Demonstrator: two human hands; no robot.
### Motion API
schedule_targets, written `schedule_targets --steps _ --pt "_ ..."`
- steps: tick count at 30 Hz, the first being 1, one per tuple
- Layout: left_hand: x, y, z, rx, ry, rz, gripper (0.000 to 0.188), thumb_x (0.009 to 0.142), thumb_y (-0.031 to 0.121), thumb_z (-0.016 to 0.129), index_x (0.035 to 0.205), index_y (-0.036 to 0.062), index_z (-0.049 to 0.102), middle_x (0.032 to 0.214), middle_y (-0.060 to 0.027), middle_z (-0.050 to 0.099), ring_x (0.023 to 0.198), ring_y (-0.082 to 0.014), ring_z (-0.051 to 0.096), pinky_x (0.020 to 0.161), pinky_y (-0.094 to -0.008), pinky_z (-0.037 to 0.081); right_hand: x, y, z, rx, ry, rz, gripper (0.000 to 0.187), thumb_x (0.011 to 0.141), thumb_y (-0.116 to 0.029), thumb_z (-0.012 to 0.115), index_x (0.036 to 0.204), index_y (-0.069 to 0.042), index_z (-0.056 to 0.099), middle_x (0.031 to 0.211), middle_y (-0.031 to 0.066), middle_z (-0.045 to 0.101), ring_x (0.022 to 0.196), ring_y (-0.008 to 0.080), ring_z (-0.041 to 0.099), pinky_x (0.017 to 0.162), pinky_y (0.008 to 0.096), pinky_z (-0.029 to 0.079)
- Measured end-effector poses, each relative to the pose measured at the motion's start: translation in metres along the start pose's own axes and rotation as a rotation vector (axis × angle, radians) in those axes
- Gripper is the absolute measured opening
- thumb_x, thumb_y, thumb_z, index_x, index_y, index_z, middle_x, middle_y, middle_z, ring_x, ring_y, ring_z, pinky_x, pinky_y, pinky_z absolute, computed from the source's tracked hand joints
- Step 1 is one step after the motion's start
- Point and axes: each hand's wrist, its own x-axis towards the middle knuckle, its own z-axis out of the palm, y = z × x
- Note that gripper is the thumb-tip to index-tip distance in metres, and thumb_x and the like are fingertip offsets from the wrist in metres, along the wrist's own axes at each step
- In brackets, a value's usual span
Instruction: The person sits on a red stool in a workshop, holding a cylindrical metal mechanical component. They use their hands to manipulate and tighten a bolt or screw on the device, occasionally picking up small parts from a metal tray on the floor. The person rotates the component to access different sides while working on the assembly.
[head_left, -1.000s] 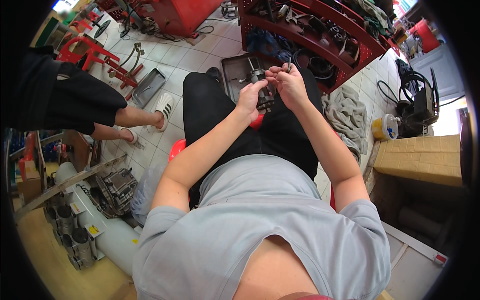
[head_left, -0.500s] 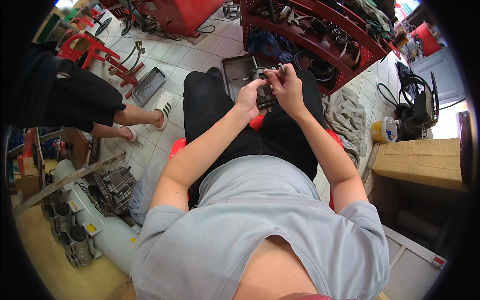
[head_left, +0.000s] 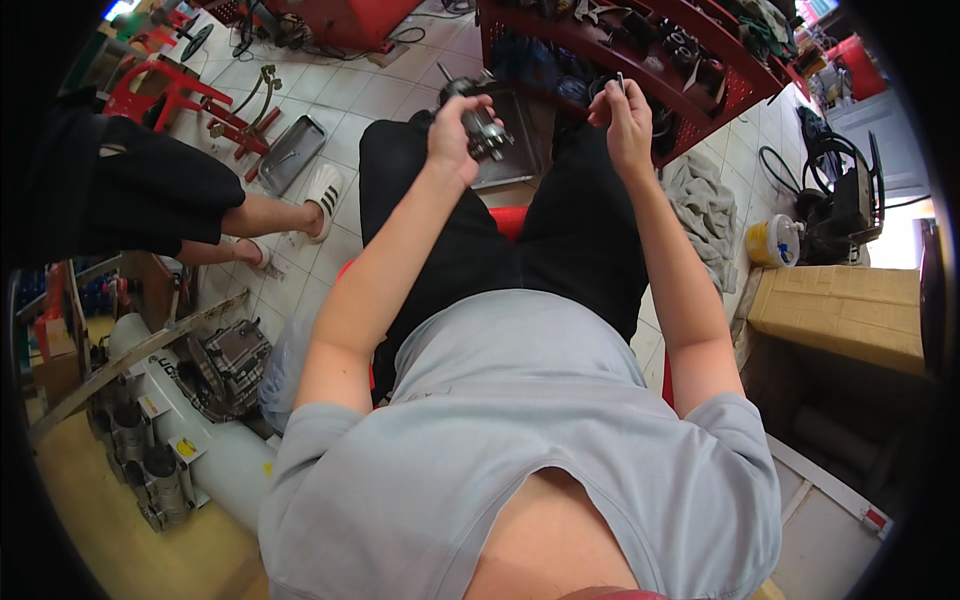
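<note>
My left hand (head_left: 453, 143) is wrapped round a dark metal mechanical part (head_left: 487, 136) with a thin shaft sticking out at its far end. It is held above my left thigh, over the near-left side of a grey metal tray (head_left: 536, 150). Away to the right, my right hand (head_left: 629, 125) is raised over my right knee. Between its pinched fingers stands a small thin metal piece (head_left: 620, 81), pointing up; its exact kind is too small to make out.
A red tool cart (head_left: 700, 125) with loose parts stands ahead to the right. Grey cloth (head_left: 700, 205) lies by my right leg, near a white bucket (head_left: 772, 243) and a cardboard box (head_left: 840, 312). A person's leg (head_left: 275, 217) and a second tray (head_left: 292, 155) are at left.
My hands have come apart. The left has moved left and forward with the metal part, which is now tilted. The right has moved right and forward, holding the small piece.
</note>
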Motion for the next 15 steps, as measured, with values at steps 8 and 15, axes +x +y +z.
schedule_targets --steps 8,15 --pt "0.01 0.047 -0.015 0.041 -0.037 0.017 0.028 0.082 0.027 0.052 0.096 0.0045 0.061 0.095 -0.016 0.062 0.091 -0.0316 0.061 0.08 -0.0449 0.051 0.005 0.009 0.021 -0.112 -0.244 0.109 0.028 0.096 -0.028 0.047 0.082 -0.004 0.054 0.063 -0.0013 0.048 0.057 0.0061 0.045 0.052 0.0234 0.038" --pt "0.024 0.067 -0.014 0.096 -0.071 0.021 0.03 0.084 0.028 0.051 0.097 0.0026 0.062 0.106 -0.0202 0.061 0.098 -0.0347 0.06 0.087 -0.0461 0.049 0.038 0.037 0.046 -0.577 -0.521 0.112 0.036 0.089 -0.034 0.056 0.1 0.0 0.065 0.083 0.0152 0.065 0.075 0.0245 0.061 0.071 0.0343 0.048"
